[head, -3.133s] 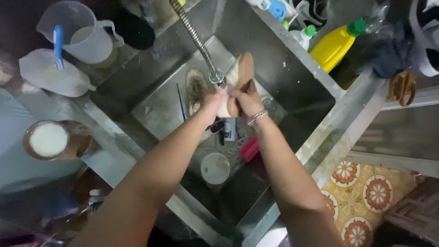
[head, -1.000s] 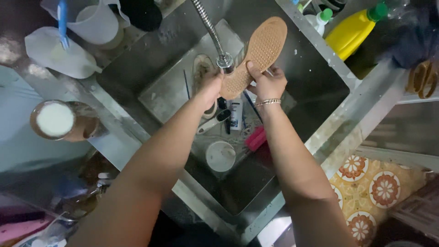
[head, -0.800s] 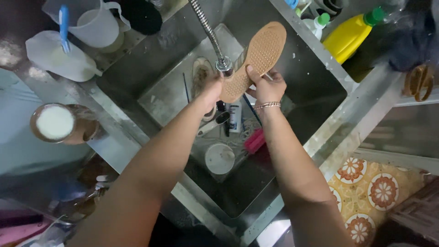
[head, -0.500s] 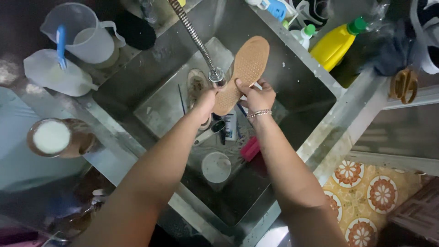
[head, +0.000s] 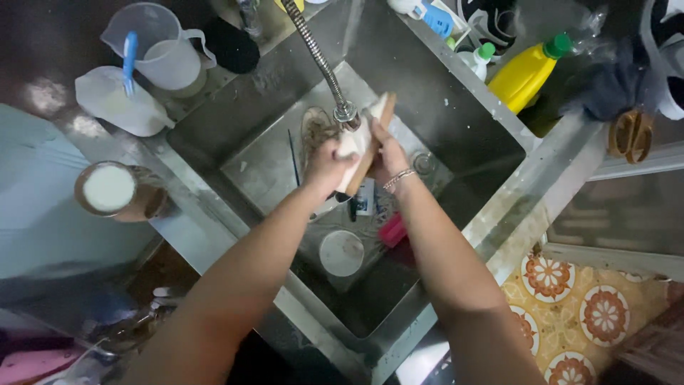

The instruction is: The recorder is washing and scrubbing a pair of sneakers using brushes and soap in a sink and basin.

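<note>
Holding one insole (head: 374, 135), two hands: left (head: 329, 165), right (head: 388, 158); one tap (head: 345, 113)

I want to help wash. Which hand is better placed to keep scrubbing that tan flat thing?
Probably the left hand: it presses a pale sponge on the tan sole under the faucet. The right hand grips the edge, steadying it.
</note>
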